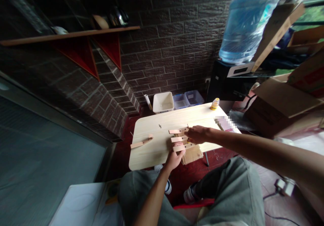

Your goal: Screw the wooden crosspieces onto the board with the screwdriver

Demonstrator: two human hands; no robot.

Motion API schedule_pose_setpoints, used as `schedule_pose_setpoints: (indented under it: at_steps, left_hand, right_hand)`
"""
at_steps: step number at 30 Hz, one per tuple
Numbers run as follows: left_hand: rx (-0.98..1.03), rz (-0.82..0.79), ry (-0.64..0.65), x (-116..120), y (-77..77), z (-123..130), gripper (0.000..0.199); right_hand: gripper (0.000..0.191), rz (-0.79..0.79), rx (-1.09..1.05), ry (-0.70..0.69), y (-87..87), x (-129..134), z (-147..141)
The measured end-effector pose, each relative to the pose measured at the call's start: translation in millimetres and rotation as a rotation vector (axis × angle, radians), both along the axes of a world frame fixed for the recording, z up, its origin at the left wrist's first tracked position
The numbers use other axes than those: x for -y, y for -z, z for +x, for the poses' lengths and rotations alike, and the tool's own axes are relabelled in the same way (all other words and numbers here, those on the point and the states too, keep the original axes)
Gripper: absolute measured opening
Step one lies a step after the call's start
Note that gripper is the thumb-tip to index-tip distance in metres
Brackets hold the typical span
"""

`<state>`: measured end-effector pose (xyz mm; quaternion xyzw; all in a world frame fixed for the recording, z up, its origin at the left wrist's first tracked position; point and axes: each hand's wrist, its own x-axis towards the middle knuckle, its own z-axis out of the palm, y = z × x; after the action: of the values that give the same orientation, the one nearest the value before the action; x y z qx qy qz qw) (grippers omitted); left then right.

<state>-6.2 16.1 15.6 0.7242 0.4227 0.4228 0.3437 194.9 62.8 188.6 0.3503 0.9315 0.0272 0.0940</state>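
Note:
Three light wooden strips with dark holes lie side by side over thin wooden boards [192,154] at the table's front edge. My left hand [174,157] is closed around the left part of the nearest strip [179,148]. Above the right part of the strips, my right hand [198,134] is bent down with its fingers together; what it holds, if anything, is too small to make out. The middle strip [177,139] and the far strip [174,132] stick out to the left. Another wooden piece [137,145] with a curved end rests farther left on the table.
Small dark pieces [160,126] lie on the pale table [149,158]. A small yellow-based bottle [215,104] stands at its back right corner, near a flat pinkish item [224,123]. Bins [163,102] stand behind the table; cardboard boxes [283,101] are at the right.

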Motion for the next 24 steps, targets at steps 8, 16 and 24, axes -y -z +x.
schedule_pose_setpoints:
  at_steps: [8, 16, 24]
  left_hand:
    - [-0.002, -0.046, 0.009, -1.7, -0.7, -3.5, 0.025]
    - [-0.04, -0.032, -0.014, -3.1, -3.0, -2.5, 0.025]
    - [-0.039, -0.044, -0.018, -4.7, -3.2, -1.0, 0.023]
  right_hand:
    - [0.023, -0.156, 0.007, 0.053, 9.6, 0.4, 21.7]
    - [0.026, -0.067, -0.047, -0.105, 38.1, -2.3, 23.7]
    - [0.022, -0.119, -0.087, 0.041, 48.2, 0.8, 21.9]
